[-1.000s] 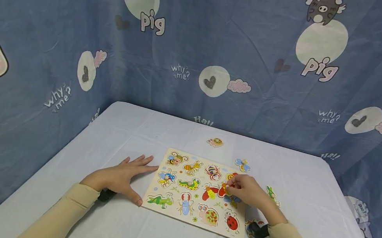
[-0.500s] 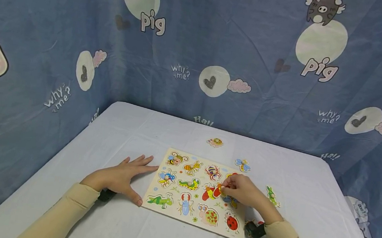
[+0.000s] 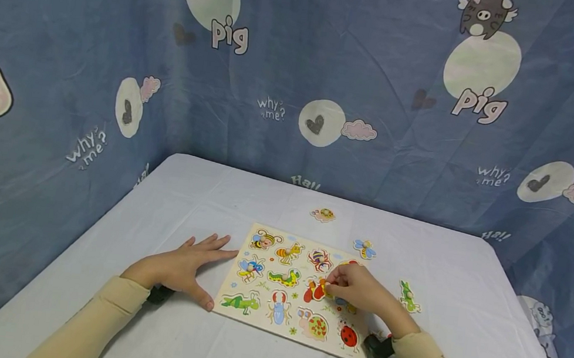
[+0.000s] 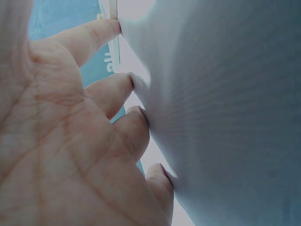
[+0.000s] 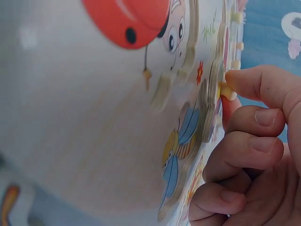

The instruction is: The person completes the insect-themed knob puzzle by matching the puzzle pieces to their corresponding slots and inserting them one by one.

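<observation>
A wooden peg puzzle board (image 3: pixel 331 347) printed with insects lies on the white table. My left hand (image 3: pixel 181 267) is spread flat at its left side, thumb and index fingertip right at the edge. In the left wrist view, the fingertips of my left hand (image 4: pixel 70 132) rest on the white cloth. My right hand (image 3: pixel 365 288) pinches the wooden knob (image 5: pixel 227 92) of a red-winged insect puzzle piece (image 3: pixel 319 290) between thumb and index finger. That piece overlaps the matching red insect picture (image 3: pixel 309 290), slightly to its right. My other right fingers are curled below the knob.
Loose on the table are a snail piece (image 3: pixel 323 214), a blue-winged bee piece (image 3: pixel 365 248) and a green grasshopper piece (image 3: pixel 409 297). Another piece is mostly hidden under the right wrist. Knobbed pieces such as the caterpillar (image 3: pixel 284 277) sit in the board. A blue patterned curtain (image 3: pixel 249 139) hangs behind.
My right hand has moved left across the board with the red-winged puzzle piece, bringing it over the red insect picture. My left hand stays still.
</observation>
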Demonstrator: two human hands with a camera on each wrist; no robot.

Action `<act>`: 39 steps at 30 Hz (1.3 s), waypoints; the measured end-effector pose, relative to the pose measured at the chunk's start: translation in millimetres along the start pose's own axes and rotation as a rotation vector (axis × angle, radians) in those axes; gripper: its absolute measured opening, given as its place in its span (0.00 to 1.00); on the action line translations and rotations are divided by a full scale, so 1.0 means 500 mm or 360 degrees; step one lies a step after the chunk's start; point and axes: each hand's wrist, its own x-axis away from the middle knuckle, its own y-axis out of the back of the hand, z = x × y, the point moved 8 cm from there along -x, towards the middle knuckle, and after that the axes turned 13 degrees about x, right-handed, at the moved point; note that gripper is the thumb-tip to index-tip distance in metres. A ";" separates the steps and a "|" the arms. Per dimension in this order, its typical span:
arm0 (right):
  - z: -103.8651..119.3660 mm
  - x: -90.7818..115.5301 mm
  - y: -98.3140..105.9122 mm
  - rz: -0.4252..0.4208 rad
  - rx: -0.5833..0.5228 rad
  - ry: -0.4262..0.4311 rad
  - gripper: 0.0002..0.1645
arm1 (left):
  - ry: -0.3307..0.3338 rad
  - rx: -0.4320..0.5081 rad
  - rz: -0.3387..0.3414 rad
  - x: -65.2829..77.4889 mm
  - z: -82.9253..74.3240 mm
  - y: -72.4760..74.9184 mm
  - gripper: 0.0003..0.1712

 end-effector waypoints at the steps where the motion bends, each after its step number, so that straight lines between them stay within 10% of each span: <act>1: 0.002 0.000 -0.002 0.0008 -0.0003 0.0003 0.05 | 0.0001 0.0000 0.0000 0.000 -0.001 0.000 0.69; 39: 0.039 -0.017 -0.018 0.0080 0.0062 0.0021 0.05 | 0.0000 0.0021 -0.0002 0.001 -0.001 0.000 0.69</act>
